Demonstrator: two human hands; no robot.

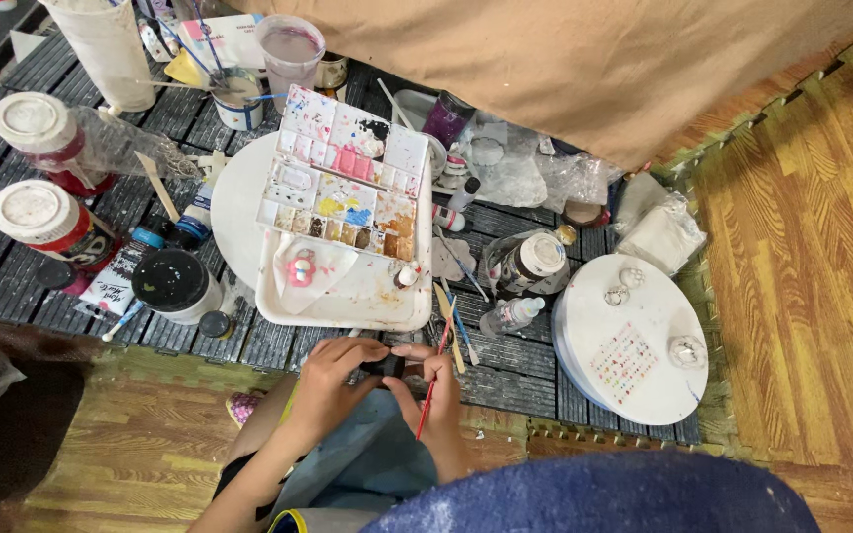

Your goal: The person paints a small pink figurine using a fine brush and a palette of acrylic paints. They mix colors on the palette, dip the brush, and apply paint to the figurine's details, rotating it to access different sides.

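Centrally, a small dark object sits pinched between both hands, low over the lap, just below the white tray. Left hand curls shut around it. Right hand touches it with thumb and fingertips, also gripping a thin red brush, tip down. Object mostly hidden; kind unclear. Paint palette lies beyond; round white board at right.

In front of me is a dark slatted floor mat. On it sit a white paint tray, two red jars with white lids, a black-topped tub and a round white board. Wood-look floor mats lie beside it.
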